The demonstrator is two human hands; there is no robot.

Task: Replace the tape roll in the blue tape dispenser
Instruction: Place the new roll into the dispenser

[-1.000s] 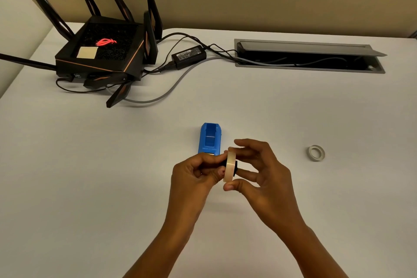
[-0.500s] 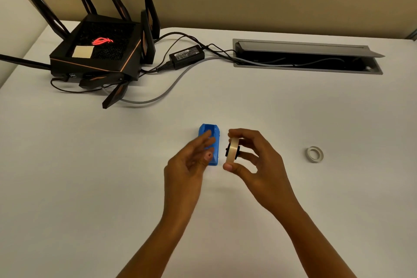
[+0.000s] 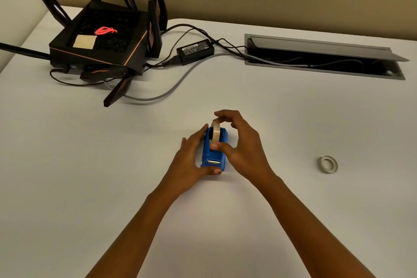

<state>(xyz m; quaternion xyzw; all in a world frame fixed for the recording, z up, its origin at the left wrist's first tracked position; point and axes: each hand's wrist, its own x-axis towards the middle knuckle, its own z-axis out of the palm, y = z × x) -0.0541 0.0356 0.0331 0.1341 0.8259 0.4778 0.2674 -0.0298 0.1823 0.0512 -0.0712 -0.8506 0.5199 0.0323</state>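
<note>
The blue tape dispenser (image 3: 213,156) lies on the white table, its metal cutter toward me. My left hand (image 3: 191,160) grips its left side, thumb under the near end. My right hand (image 3: 241,144) pinches a pale tape roll (image 3: 215,131) on a black hub, held upright in the dispenser's far cavity. Whether the hub sits fully in its slots is hidden by my fingers. A small, nearly empty tape ring (image 3: 329,164) lies flat on the table to the right.
A black router (image 3: 99,45) with antennas stands at the back left, with a power adapter (image 3: 195,50) and cables trailing across the table. An open cable tray (image 3: 322,58) is set into the table at the back right.
My left hand went from open beside the dispenser to gripping it. My right hand carried the tape roll from beside the dispenser to over its far cavity and lowered it in.
</note>
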